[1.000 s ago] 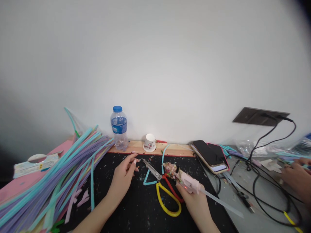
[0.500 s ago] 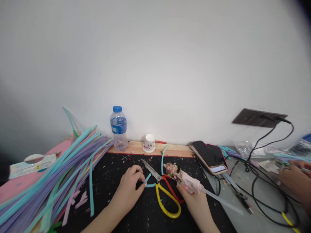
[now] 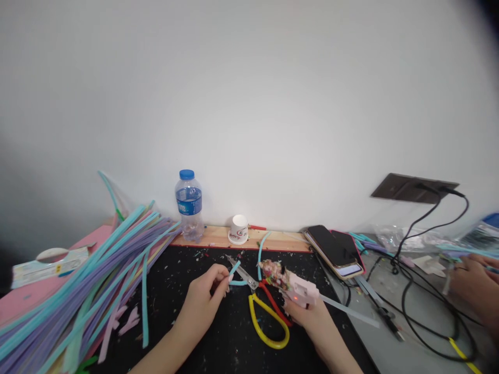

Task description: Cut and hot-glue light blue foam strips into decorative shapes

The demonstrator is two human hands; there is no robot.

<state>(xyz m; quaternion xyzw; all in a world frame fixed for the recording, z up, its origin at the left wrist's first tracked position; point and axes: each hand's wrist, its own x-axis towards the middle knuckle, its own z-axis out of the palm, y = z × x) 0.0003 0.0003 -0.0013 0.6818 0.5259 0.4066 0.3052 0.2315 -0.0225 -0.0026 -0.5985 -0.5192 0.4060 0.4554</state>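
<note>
My left hand [image 3: 202, 296] is closed, pinching a short turquoise pipe cleaner piece [image 3: 235, 267] between thumb and fingertips. Just past these fingertips, another turquoise piece [image 3: 238, 283] lies by the scissors. My right hand [image 3: 312, 324] is wrapped round a pale pink hot glue gun [image 3: 304, 291], its nozzle end crusted with coloured debris and pointing left. A translucent glue stick [image 3: 351, 310] sticks out of its back. Between my hands lie scissors [image 3: 246, 277] with one red and one yellow handle, partly behind the gun. Beyond them, a curved turquoise pipe cleaner [image 3: 260, 254] lies on the black mat [image 3: 218, 343].
A big bundle of pastel pipe cleaners [image 3: 113, 275] covers the left side. A water bottle [image 3: 189, 208] and a paper cup [image 3: 238, 230] stand by the wall. Phones [image 3: 335, 249] and black cables [image 3: 407, 311] lie right, near another person's hand [image 3: 471, 285].
My left hand has drawn slightly back and left, lifting the short turquoise piece, which now points up from its fingertips. The glue gun has shifted slightly left.
</note>
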